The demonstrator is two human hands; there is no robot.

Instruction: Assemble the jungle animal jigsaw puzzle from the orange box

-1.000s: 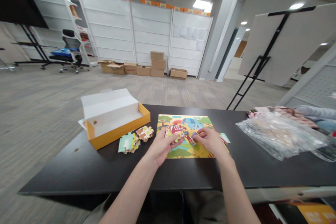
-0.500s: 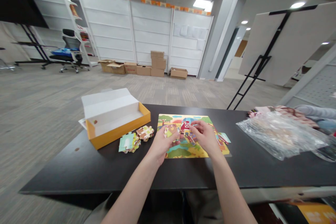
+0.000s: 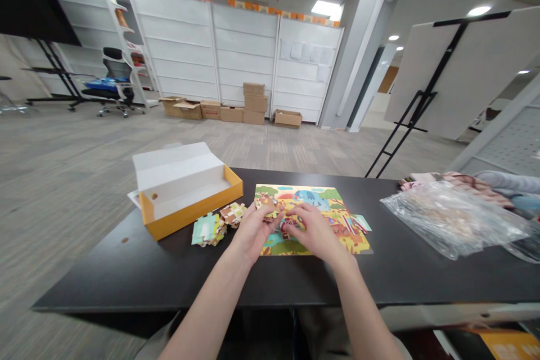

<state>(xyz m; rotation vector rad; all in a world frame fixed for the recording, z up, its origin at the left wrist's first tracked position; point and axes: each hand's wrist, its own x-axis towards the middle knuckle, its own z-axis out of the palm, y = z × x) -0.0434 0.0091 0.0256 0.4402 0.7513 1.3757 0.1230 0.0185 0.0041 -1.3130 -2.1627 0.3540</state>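
My left hand [image 3: 253, 229] is closed around several jigsaw puzzle pieces [image 3: 265, 206], held over the left part of a colourful picture board [image 3: 327, 200]. My right hand [image 3: 317, 234] is close beside it, fingers pinching a red puzzle piece [image 3: 288, 228] low over the board; its fingers partly cover that piece. A blue elephant shows in the picture near the board's far edge. Left of my hands lie a pile of green and white puzzle pieces [image 3: 205, 229] and a smaller brown pile [image 3: 233, 214]. More puzzle pieces [image 3: 361, 223] lie at the board's right edge.
An open yellow box [image 3: 192, 206] with a white lid flap stands at the table's left. Clear plastic bags [image 3: 453, 216] and folded cloth [image 3: 468, 184] lie at the right. Beyond the black table [image 3: 169, 275] are cardboard boxes [image 3: 254, 103] and an easel-like stand [image 3: 415, 107].
My right hand has moved left and toward me, bringing the red piece down from the board's upper middle. The elephant picture is now uncovered. My left hand has shifted slightly left.
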